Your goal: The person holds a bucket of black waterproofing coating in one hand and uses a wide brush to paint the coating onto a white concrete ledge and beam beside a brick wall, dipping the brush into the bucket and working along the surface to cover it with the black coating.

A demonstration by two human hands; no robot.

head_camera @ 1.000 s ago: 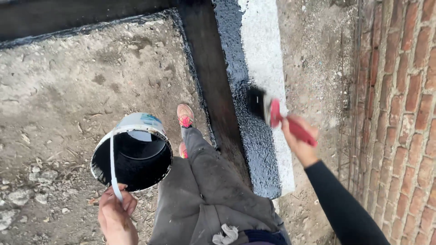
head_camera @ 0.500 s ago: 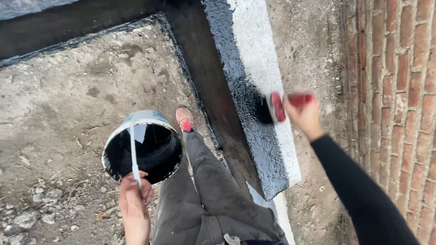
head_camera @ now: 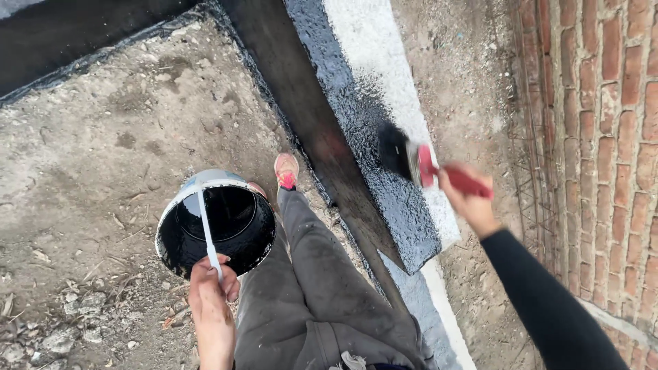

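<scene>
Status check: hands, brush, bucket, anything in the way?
Left hand grips bucket handle. Right hand holds brush, bristles on the half-blackened ledge. Nothing blocking.

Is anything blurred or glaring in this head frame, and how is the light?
Head view: flat, even daylight, no hard shadows; brush and right hand motion-blurred; left hand, bucket and brick wall sharp; faint sheen on wet black coating.
</scene>
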